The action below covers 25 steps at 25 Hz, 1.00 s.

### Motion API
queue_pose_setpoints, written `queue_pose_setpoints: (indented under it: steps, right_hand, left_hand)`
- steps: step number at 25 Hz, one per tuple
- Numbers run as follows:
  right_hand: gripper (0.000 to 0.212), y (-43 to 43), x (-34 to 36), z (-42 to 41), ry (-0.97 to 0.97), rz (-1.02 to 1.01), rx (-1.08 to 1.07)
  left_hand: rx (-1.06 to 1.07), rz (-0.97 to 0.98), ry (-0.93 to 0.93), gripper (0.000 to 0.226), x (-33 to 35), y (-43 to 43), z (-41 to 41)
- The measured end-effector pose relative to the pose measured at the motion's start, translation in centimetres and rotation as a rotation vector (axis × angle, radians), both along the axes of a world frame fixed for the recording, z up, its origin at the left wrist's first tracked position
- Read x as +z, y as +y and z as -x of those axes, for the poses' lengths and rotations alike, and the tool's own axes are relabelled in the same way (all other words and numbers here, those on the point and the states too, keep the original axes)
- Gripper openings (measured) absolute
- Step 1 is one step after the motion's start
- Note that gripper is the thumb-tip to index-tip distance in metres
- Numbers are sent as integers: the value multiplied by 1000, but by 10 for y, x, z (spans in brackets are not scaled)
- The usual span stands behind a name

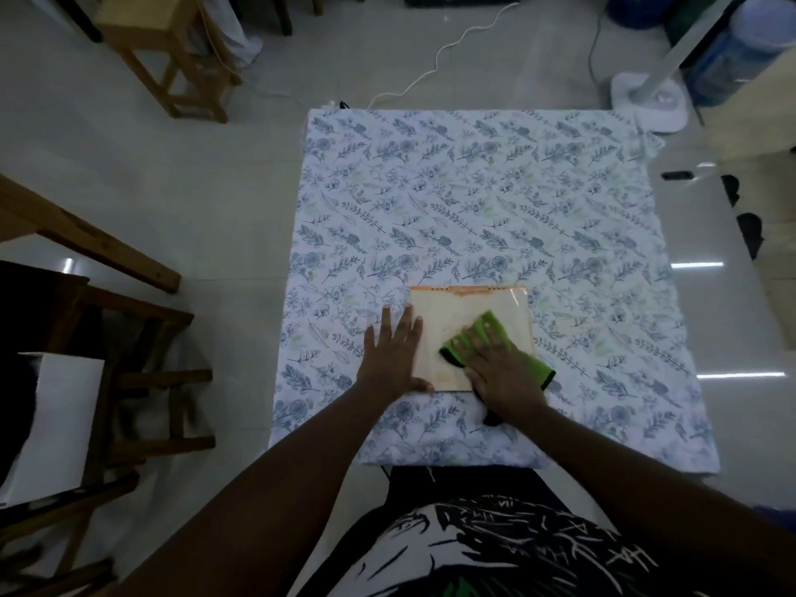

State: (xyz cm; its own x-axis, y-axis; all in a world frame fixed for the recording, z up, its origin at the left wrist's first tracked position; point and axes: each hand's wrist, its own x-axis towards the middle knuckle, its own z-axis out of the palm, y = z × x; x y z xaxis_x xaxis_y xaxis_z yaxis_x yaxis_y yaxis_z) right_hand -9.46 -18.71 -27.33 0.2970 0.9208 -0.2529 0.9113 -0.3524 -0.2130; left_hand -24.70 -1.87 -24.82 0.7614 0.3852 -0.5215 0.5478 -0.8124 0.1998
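Note:
A pale, glossy square board (452, 312) with an orange top edge lies near the front of a table covered by a blue-leaf patterned cloth (474, 200). My left hand (394, 355) lies flat with straight fingers on the board's left edge and the cloth beside it. My right hand (502, 368) presses a green cleaning cloth with black trim (486, 327) flat onto the board's lower right part. The fingers of that hand are spread over the green cloth, and part of it is hidden under my palm.
Wooden stools stand on the tiled floor at the far left (172, 53) and near left (142, 372). A white cable (443, 58) runs behind the table. A fan base (650, 101) and a blue water jug (741, 49) sit at the far right.

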Motion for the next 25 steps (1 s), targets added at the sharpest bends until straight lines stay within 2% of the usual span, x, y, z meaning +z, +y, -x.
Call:
queue_pose_setpoints:
  steps: [1,2,5,8,10,12,14,16,18,23,25]
  right_hand:
    - [52,-1,-1,-16,-28,-10,48]
    - [51,4,-1,-29,-54,-9,-7]
    - [50,37,6,-36,-22,-4,-420]
    - [52,41,9,-17,21,-20,-493]
    - [52,28,7,9,44,-12,-385]
    - [50,7,3,35,57,-27,-51]
    - [44,-7,-4,29,42,-134,311]
    - [41,-4,-4,10,12,-154,398]
    - [41,0,-2,11,29,-111,234]
    - [41,30,5,42,104,-153,-383]
    - [48,35,6,45,72,-125,-373]
  left_hand:
    - [-11,-5,8,129,0,1,-2]
    - [-16,-2,21,130,1,2,-4]
    - [-17,2,31,133,-1,4,-4]
    - [-55,15,50,134,-1,11,-4]
    - [-61,9,44,133,2,15,-2]
    - [-51,7,24,130,4,15,-1]
    - [-50,-13,10,126,5,14,1]
    - [-56,-24,8,126,4,14,2]
    - [-58,-18,1,127,2,14,2]
    - [-53,13,-29,135,-1,16,5]
    - [-51,6,-31,138,-1,16,7]
